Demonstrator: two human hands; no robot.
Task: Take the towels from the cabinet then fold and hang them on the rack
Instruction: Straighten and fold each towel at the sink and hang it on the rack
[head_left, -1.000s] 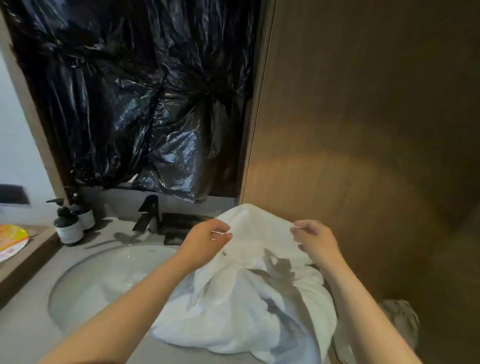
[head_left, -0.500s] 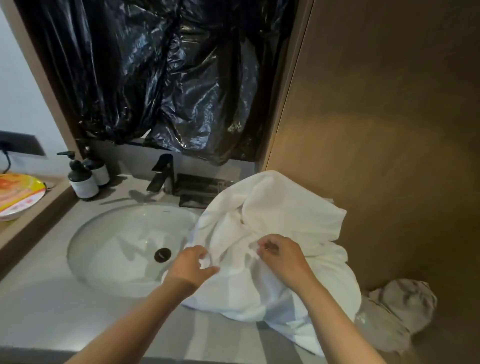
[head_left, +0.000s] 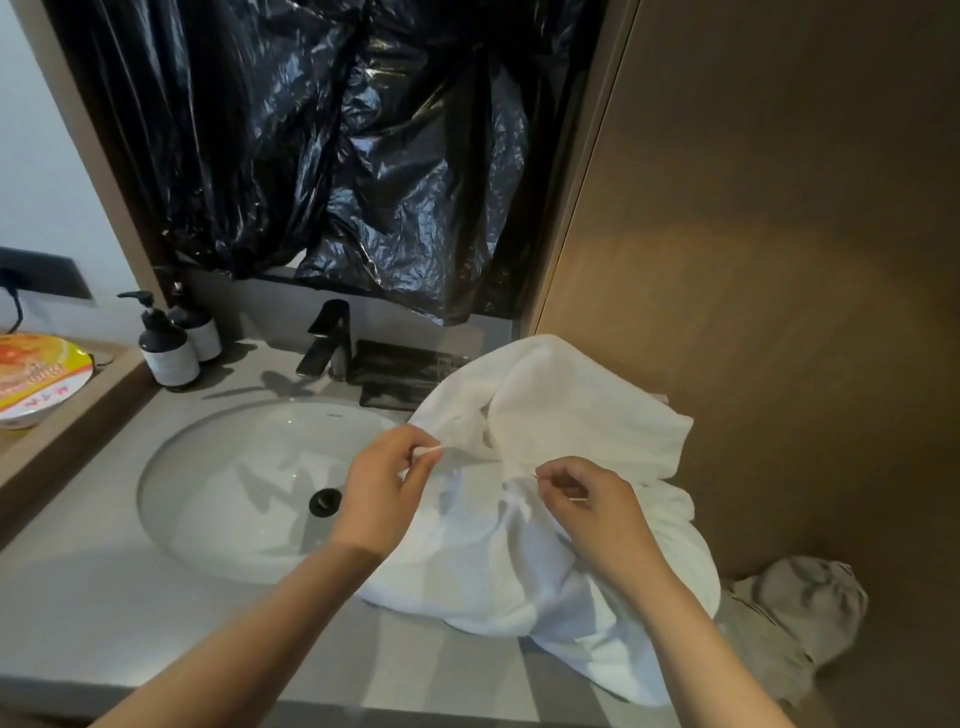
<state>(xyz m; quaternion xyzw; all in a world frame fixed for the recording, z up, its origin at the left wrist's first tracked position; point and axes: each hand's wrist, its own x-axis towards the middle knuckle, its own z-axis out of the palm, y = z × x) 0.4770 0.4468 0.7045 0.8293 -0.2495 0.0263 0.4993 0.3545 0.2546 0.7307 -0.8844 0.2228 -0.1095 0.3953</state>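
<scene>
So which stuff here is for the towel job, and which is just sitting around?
For the job: big white crumpled towel, pinched by the left hand and the right hand.

Just lying about: two black pump bottles, black metal tap, white oval sink, round yellow noodle bowl, shiny black plastic sheet, crumpled grey cloth (maybe another towel; cannot tell).

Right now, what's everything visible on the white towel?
The white towel is thick, soft-looking cloth, unfolded and bunched in a rumpled heap. It lies on the grey countertop right of the sink basin, covering the basin's right rim, close to the wooden panel. The left hand pinches one edge and the right hand pinches a fold near the middle. A grey cloth lies beside its lower right side.
</scene>
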